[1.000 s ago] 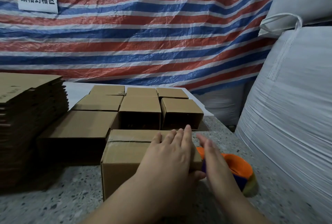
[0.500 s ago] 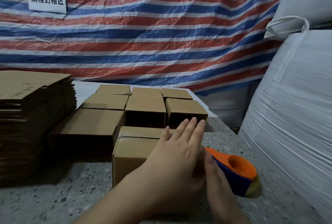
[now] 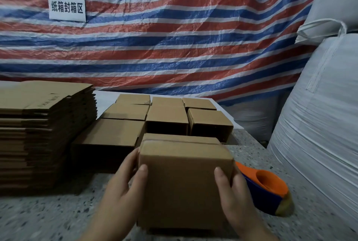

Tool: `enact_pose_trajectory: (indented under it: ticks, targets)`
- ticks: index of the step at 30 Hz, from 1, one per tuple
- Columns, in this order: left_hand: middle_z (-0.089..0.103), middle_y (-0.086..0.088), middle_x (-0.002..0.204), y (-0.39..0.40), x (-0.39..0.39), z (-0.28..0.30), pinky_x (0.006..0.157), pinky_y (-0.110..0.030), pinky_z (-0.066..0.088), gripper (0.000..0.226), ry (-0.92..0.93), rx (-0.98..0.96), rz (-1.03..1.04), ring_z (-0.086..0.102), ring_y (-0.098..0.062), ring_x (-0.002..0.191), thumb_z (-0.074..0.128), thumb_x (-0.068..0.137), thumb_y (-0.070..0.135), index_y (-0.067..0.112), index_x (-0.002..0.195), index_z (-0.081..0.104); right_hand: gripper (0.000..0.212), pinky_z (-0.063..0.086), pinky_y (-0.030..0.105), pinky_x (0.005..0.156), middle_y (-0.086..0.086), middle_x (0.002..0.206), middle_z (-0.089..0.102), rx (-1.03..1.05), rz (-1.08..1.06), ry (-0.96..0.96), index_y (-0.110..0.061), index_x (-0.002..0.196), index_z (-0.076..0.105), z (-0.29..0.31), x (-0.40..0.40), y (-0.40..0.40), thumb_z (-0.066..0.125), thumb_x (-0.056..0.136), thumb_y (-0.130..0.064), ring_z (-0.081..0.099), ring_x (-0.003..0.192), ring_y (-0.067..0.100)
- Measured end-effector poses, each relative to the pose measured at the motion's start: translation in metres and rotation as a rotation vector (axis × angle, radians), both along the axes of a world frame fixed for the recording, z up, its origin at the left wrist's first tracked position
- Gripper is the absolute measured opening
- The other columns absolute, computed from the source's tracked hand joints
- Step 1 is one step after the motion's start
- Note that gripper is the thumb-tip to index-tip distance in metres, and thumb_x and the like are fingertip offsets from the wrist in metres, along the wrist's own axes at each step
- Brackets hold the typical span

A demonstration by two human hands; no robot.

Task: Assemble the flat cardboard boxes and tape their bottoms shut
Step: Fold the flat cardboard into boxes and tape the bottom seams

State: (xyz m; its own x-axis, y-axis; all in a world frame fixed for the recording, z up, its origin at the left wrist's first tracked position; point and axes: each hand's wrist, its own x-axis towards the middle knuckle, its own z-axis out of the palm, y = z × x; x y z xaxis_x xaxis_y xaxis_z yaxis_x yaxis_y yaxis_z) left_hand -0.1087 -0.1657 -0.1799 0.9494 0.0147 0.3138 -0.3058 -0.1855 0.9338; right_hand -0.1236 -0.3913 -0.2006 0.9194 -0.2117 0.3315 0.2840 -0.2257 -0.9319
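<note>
In the head view, an assembled cardboard box (image 3: 184,178) is held near the front of the speckled stone table (image 3: 38,219), gripped at its two short sides. Its long axis runs left to right, a broad plain face is turned toward the camera, and the face with the flap seam is on top, tipped away. The left hand (image 3: 124,188) is clamped on the left side with the thumb laid on the near face; the right hand (image 3: 234,198) is clamped likewise on the right side. An orange and blue tape dispenser (image 3: 269,190) lies on the table just right of the box. Finished boxes (image 3: 166,118) are set in rows behind, and a stack of flat cardboard (image 3: 44,130) stands at the left. A striped tarp (image 3: 174,37) with a white sign (image 3: 66,7) is hung behind, and white bulk bags (image 3: 319,124) fill the right. Half a second earlier the left palm was pressed flat on the box top; now the box is tilted and grasped from both sides.
</note>
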Motion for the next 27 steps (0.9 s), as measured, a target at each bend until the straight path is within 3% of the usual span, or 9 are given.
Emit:
enact_pose_trajectory:
  ticks: [2, 4, 7, 11, 15, 17, 20, 24, 27]
  targets:
    - [0.057, 0.049, 0.098, 0.002, 0.01, 0.014, 0.078, -0.012, 0.037, 0.022, -0.017, 0.004, 0.028, 0.049, 0.027, 0.098, 0.047, 0.096, 0.038, 0.053, 0.111, 0.054, 0.054, 0.059, 0.027, 0.065, -0.002, 0.088, 0.075, -0.043, -0.111, 0.021, -0.03, 0.097, 0.072, 0.023, 0.007, 0.003, 0.049, 0.082, -0.077, 0.072, 0.081, 0.012]
    - [0.061, 0.042, 0.084, 0.004, 0.024, 0.03, 0.073, -0.017, 0.039, 0.015, 0.032, 0.065, 0.078, 0.054, 0.018, 0.087, 0.047, 0.096, 0.043, 0.05, 0.1, 0.061, 0.065, 0.059, 0.038, 0.069, 0.003, 0.082, 0.075, -0.125, -0.127, 0.23, -0.019, 0.088, 0.072, 0.048, 0.02, -0.001, 0.047, 0.082, -0.078, 0.072, 0.079, 0.02]
    - [0.065, 0.023, 0.067, 0.003, 0.05, 0.034, 0.059, -0.019, 0.039, 0.031, 0.24, 0.165, 0.091, 0.057, 0.004, 0.073, 0.048, 0.099, 0.045, 0.037, 0.072, 0.062, 0.051, 0.05, 0.03, 0.066, -0.002, 0.093, 0.074, -0.19, -0.078, 0.538, -0.019, 0.103, 0.072, 0.06, 0.047, -0.01, 0.049, 0.094, -0.063, 0.069, 0.086, 0.017]
    - [0.068, -0.001, 0.084, -0.002, 0.072, 0.01, 0.065, -0.024, 0.048, 0.038, 0.468, 0.275, 0.032, 0.063, -0.015, 0.08, 0.051, 0.098, 0.048, 0.018, 0.09, 0.072, 0.073, 0.043, 0.03, 0.078, 0.007, 0.137, 0.059, -0.322, -0.084, 0.715, -0.013, 0.142, 0.053, 0.04, 0.075, -0.015, 0.046, 0.094, -0.067, 0.06, 0.114, 0.025]
    - [0.071, -0.001, 0.082, -0.003, 0.079, 0.003, 0.079, -0.032, 0.053, 0.037, 0.407, 0.329, 0.093, 0.065, -0.016, 0.081, 0.052, 0.097, 0.048, 0.021, 0.08, 0.071, 0.085, 0.05, 0.037, 0.09, 0.009, 0.145, 0.054, -0.319, -0.12, 0.728, -0.012, 0.144, 0.051, 0.03, 0.08, -0.018, 0.036, 0.091, -0.077, 0.057, 0.12, 0.027]
    - [0.069, 0.005, 0.085, 0.001, 0.074, 0.004, 0.083, -0.036, 0.054, 0.035, 0.316, 0.389, 0.143, 0.064, -0.013, 0.084, 0.048, 0.099, 0.047, 0.021, 0.093, 0.071, 0.08, 0.045, 0.043, 0.105, 0.008, 0.132, 0.063, -0.349, -0.174, 0.661, -0.012, 0.129, 0.063, 0.028, 0.068, -0.021, 0.028, 0.094, -0.076, 0.059, 0.119, 0.025]
    - [0.062, 0.016, 0.093, 0.011, 0.049, -0.001, 0.081, -0.032, 0.051, 0.032, 0.22, 0.41, 0.153, 0.061, -0.005, 0.092, 0.046, 0.097, 0.052, 0.032, 0.116, 0.061, 0.054, 0.049, 0.042, 0.1, -0.007, 0.096, 0.071, -0.21, -0.138, 0.583, -0.023, 0.098, 0.067, 0.02, 0.035, -0.024, 0.033, 0.099, -0.066, 0.065, 0.096, 0.012]
    - [0.059, 0.014, 0.126, 0.012, 0.016, -0.011, 0.092, -0.028, 0.048, 0.05, 0.259, 0.485, -0.011, 0.058, -0.004, 0.109, 0.051, 0.095, 0.051, 0.038, 0.142, 0.043, 0.018, 0.036, 0.029, 0.094, -0.028, 0.1, 0.055, -0.084, -0.04, 0.592, -0.043, 0.102, 0.055, 0.006, 0.001, -0.011, 0.042, 0.102, -0.056, 0.051, 0.094, -0.006]
    - [0.055, 0.008, 0.138, -0.001, 0.021, -0.01, 0.089, -0.025, 0.043, 0.055, 0.072, 0.613, 0.082, 0.052, -0.011, 0.121, 0.045, 0.097, 0.047, 0.031, 0.149, 0.037, 0.015, 0.047, 0.034, 0.094, -0.017, 0.109, 0.065, -0.111, -0.076, 0.509, -0.037, 0.109, 0.057, 0.008, 0.014, -0.001, 0.046, 0.103, -0.043, 0.06, 0.101, 0.003]
